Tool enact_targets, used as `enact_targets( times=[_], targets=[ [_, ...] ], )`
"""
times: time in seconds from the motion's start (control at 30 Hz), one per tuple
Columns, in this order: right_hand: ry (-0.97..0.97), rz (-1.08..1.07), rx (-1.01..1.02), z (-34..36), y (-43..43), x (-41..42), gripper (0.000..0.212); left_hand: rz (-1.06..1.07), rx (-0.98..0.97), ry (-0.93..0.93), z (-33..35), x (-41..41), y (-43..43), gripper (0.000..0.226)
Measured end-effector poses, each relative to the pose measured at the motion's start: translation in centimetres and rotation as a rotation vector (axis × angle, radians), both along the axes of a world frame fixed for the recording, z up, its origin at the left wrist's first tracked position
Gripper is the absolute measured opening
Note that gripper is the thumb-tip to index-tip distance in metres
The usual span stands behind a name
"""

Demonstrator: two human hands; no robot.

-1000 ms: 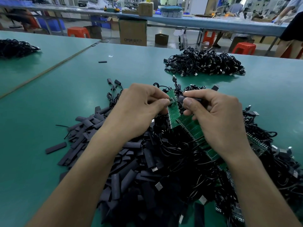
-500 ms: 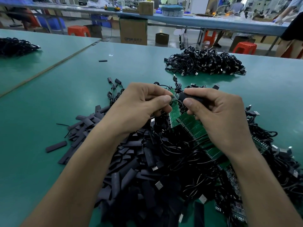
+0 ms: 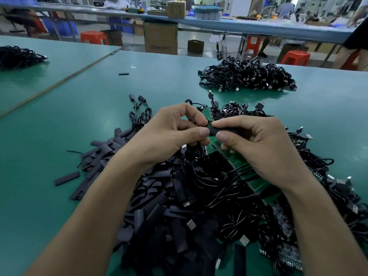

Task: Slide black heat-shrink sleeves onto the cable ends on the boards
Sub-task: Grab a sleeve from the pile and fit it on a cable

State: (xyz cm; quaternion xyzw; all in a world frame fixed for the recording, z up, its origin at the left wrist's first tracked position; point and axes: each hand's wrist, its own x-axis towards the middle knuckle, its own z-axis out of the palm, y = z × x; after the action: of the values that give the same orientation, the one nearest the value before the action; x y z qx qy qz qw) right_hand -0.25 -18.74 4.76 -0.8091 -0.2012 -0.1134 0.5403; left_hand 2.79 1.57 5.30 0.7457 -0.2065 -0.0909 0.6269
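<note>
Left hand (image 3: 171,134) nearer right hand (image 3: 258,148); sleeve (image 3: 214,132), cable (image 3: 196,121) half-hidden.

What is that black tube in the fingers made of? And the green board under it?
The black sleeve the right hand pinches looks like soft, matte plastic or rubber: dull, and loose sleeves lie squashed flat. The green board looks like stiff circuit board, maybe fibreglass: flat, with rows of metal pins.

Bright even overhead light, soft shadows; background blurred, edges bowed.
</note>
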Motion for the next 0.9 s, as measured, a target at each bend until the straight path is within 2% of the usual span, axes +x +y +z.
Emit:
enact_targets(
  times=[0.23, 0.4, 0.5, 0.77, 0.9],
  targets=[
    [0.004, 0.026, 0.039, -0.13, 0.18, -0.1, 0.021, -0.012, -0.011, -0.03, -0.18, -0.09, -0.24, 0.021],
    [-0.013, -0.037, 0.036, -0.47, 0.01, 0.17, 0.017, 0.192, 0.235, -0.158, -0.47, -0.13, -0.31, 0.039],
    [-0.042, -0.075, 0.027, -0.49, -0.04, 0.28, 0.017, 0.186, 0.277, -0.167, -0.38, -0.22, -0.34, 0.035],
    [-0.075, -0.099, 0.059, -0.2, -0.03, 0.19, 0.019, 0.093, 0.189, -0.121, -0.3, 0.05, -0.2, 0.023],
    [-0.084, -0.087, 0.052, -0.19, 0.02, 0.12, 0.018, 0.096, 0.198, -0.171, -0.43, 0.14, -0.29, 0.021]
  ],
)
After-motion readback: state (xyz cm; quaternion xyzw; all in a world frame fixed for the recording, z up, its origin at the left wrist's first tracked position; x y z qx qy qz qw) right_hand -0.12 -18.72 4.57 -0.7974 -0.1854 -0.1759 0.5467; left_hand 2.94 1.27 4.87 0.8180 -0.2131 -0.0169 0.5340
